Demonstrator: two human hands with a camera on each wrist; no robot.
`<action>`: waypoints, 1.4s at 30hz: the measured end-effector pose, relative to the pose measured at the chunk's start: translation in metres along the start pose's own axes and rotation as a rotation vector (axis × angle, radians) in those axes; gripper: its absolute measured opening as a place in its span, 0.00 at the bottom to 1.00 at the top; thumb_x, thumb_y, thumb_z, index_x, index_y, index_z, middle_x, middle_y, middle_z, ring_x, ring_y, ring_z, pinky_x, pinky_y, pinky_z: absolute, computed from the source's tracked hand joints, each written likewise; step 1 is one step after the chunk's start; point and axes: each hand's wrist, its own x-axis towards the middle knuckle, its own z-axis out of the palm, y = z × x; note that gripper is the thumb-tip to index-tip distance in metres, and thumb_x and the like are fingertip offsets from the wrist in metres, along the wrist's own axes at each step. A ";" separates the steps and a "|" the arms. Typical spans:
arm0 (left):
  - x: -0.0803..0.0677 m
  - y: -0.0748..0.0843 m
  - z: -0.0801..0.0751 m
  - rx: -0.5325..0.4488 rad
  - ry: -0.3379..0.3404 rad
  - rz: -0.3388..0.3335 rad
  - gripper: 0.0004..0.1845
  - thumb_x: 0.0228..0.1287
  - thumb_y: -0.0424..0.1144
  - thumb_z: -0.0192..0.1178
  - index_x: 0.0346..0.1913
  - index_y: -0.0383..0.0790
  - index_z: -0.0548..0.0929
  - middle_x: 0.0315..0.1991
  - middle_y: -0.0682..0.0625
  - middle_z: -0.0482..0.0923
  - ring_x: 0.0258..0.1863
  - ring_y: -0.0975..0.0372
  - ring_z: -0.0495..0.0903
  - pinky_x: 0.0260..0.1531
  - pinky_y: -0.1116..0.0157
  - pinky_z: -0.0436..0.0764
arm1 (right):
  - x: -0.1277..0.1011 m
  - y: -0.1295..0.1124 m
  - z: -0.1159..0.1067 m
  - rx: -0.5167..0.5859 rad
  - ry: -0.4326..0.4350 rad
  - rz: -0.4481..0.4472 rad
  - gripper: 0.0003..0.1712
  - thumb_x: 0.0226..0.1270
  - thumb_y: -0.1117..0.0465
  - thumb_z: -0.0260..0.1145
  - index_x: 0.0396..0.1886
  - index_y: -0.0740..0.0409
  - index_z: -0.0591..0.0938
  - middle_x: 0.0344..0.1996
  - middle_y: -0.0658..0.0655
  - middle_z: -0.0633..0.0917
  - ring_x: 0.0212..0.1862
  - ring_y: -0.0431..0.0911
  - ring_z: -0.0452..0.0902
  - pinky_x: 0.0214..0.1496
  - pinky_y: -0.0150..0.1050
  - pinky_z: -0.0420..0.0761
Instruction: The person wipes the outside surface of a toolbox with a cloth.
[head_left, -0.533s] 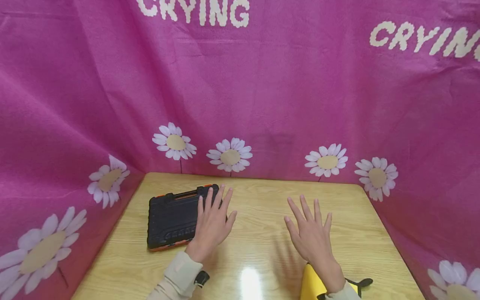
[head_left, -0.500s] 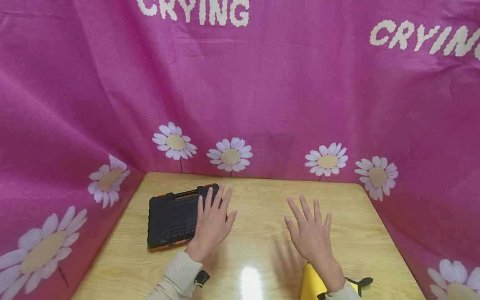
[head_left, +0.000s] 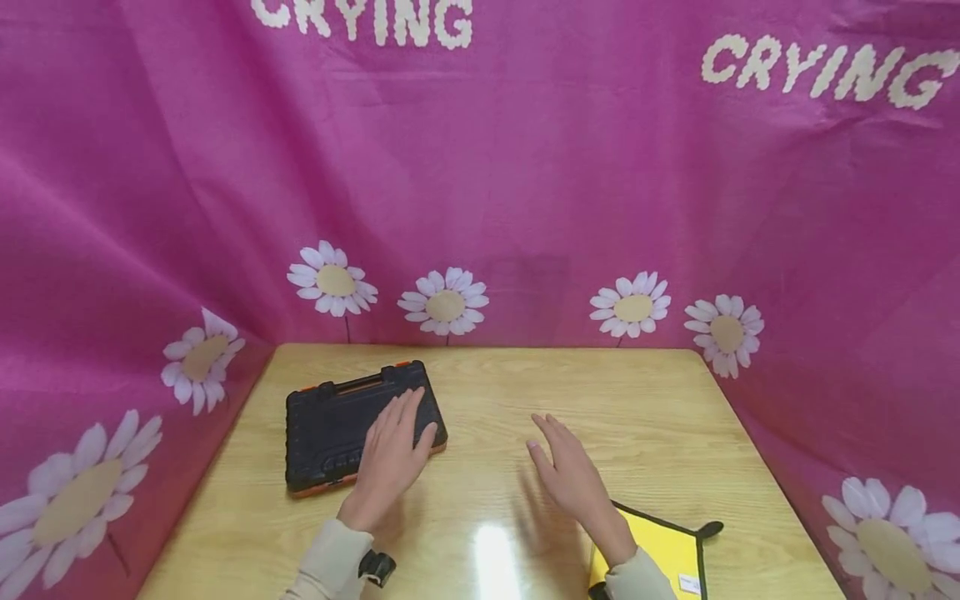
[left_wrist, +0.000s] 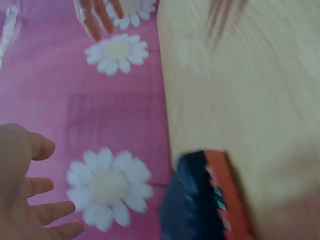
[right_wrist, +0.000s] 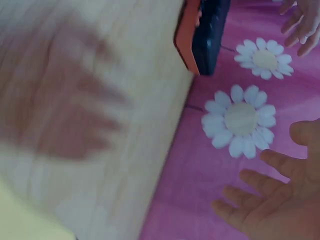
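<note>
A pink cloth (head_left: 525,167) with white daisies and the word "CRYING" fills the upper part of the head view and hangs around three sides of the wooden table (head_left: 637,417), probably as a plain backdrop. On the table, in the lower left of the frame, lies a black case (head_left: 330,425) with an orange edge, flat and closed, its handle toward the cloth. The left hand (head_left: 390,462) rests on the right part of the case with straight fingers; it grips nothing, it seems only to steady the case. The right hand (head_left: 570,479) hovers over bare wood in the lower middle, fingers relaxed and apart, holding nothing. A yellow cloth (head_left: 667,554) with a dark border lies at the lower right, beside the right sleeve
</note>
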 end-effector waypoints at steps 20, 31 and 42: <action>-0.015 -0.107 -0.016 -0.232 0.175 -0.451 0.32 0.73 0.36 0.56 0.74 0.28 0.59 0.73 0.28 0.52 0.72 0.36 0.50 0.67 0.38 0.57 | 0.055 -0.022 0.111 0.353 -0.106 0.061 0.29 0.81 0.56 0.52 0.69 0.76 0.66 0.65 0.75 0.71 0.66 0.69 0.66 0.65 0.61 0.70; -0.029 -0.150 -0.019 -0.351 0.187 -0.648 0.41 0.72 0.36 0.55 0.77 0.25 0.44 0.74 0.24 0.43 0.72 0.32 0.44 0.70 0.39 0.50 | 0.081 -0.034 0.164 0.502 -0.106 0.252 0.31 0.82 0.57 0.51 0.70 0.79 0.63 0.65 0.77 0.70 0.67 0.66 0.66 0.67 0.57 0.69; -0.034 -0.165 -0.015 -0.514 0.145 -0.753 0.46 0.73 0.41 0.56 0.77 0.24 0.37 0.76 0.26 0.39 0.75 0.36 0.40 0.73 0.44 0.45 | 0.088 -0.041 0.177 0.512 -0.065 0.294 0.32 0.80 0.55 0.54 0.70 0.77 0.64 0.66 0.75 0.70 0.69 0.63 0.64 0.70 0.56 0.65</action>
